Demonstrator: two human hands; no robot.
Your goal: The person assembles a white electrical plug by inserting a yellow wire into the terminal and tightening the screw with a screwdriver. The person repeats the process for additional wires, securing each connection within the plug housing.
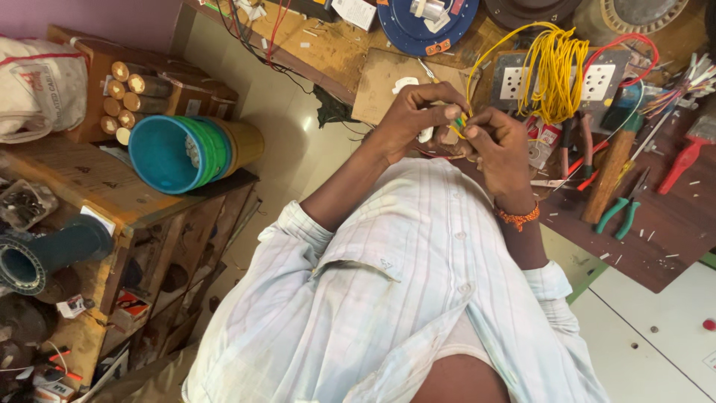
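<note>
Over the workbench [664,224], both hands' fingers [447,113] pinched on yellow wire [556,71]

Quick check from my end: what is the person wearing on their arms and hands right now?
Both hands are bare, with no gloves. The left hand comes out of a pale, faintly striped shirt sleeve rolled up near the elbow. The right hand has an orange beaded band around the wrist, and its matching sleeve is likewise rolled up. No rings or watch are visible.
</note>
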